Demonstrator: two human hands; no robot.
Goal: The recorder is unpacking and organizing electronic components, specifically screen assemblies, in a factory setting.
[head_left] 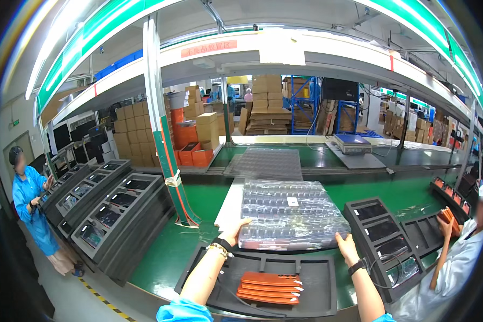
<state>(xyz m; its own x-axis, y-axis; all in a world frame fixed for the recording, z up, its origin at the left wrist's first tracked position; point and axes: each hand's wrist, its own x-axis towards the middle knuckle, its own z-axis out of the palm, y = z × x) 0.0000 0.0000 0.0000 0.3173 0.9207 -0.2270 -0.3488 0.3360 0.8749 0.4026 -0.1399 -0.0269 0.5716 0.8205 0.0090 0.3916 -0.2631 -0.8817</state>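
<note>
Between my two hands is a wide stack of clear compartment trays (pixel 284 214) wrapped in shiny plastic film, with a small white label on top. The fingers of my left hand (pixel 233 232) close round its near left edge. My right hand (pixel 347 248) grips its near right corner. Just below the wrapped stack lies a black tray (pixel 319 295) with raised walls. Inside it sits a small pile of flat orange pieces (pixel 268 288). Behind the wrapped stack another grey translucent tray (pixel 265 162) lies on the green bench.
Black foam trays with dark devices (pixel 118 206) are piled at the left, beside a metal post (pixel 163 129). Another device tray (pixel 381 241) stands at the right. Co-workers are at both sides; the right one's hand (pixel 445 220) holds orange pieces. A scale (pixel 352 144) is at the back.
</note>
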